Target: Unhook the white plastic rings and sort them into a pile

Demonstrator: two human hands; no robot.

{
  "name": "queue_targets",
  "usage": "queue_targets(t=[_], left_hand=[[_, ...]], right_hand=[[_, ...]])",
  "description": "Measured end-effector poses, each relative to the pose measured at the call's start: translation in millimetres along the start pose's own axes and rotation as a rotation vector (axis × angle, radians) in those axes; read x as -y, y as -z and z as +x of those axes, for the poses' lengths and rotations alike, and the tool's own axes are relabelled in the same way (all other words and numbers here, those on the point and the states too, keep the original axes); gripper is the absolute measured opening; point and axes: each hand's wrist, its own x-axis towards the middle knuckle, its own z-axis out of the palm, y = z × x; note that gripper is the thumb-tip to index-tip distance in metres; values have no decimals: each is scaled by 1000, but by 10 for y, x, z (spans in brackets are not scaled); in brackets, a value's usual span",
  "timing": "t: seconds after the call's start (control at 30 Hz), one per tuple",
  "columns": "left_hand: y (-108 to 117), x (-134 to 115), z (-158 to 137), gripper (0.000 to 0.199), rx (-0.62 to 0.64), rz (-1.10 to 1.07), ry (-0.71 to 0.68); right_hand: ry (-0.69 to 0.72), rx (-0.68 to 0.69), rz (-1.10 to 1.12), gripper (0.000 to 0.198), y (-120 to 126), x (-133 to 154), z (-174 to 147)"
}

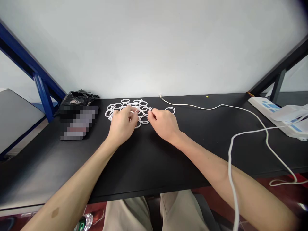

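Observation:
A loose pile of several white plastic rings (125,101), thin and round with small knobbed ends like shower curtain rings, lies toward the back of the black table. Over the pile's front, my left hand (124,123) is closed, fingers curled and thumb near the index fingertip; what sits in them is hidden. At the pile's right edge my right hand (165,123) pinches a white ring (150,109), whose small end pokes out above the thumb. Just behind that hand, apart from the pile, lies an opened ring (172,108).
A black plastic bag (77,97) and a blurred-out dark item (79,123) lie at the left. A white cord (203,108) winds across the right side and over my right forearm. White-and-blue packaging (276,112) lies far right. Behind the black table (154,166) rises a pale wall.

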Motion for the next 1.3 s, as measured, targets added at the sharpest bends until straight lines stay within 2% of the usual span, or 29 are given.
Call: queue_targets(t=[0.1,0.27,0.33,0.4,0.47,0.53,0.63,0.7,0.8,1.0,1.17,1.23,1.3], left_hand=[[39,87,0,20,29,4,-105],[45,196,-12,23,36,56,-154],[33,181,-20,22,39,69,-169],[19,148,-31,21,57,71,-181],[6,119,-39,22,87,66,-188],[-9,105,-42,22,110,58,-191],[-35,111,-38,22,130,52,-192],[-51,122,-33,20,131,53,-190],[-67,132,-30,20,120,54,-194],[-46,105,-27,20,56,76,-200],[0,90,-10,28,-27,90,-97],[9,99,-9,27,-12,120,-122],[8,104,-13,27,15,167,-178]], right_hand=[[-47,31,-34,45,44,-137,44],[-349,154,-215,48,166,-516,200],[-456,103,-249,46,192,-602,236],[-488,14,-257,47,186,-610,237],[-425,-41,-253,42,146,-555,210],[-271,-25,-236,33,78,-467,174],[3,83,-202,33,-49,-343,140],[119,172,-207,36,-124,-296,143],[172,229,-206,29,-184,-290,170],[175,130,-139,20,-106,-316,177],[366,71,37,20,2,-163,39],[420,61,128,20,17,-81,-27],[413,47,208,19,10,-19,-72]])
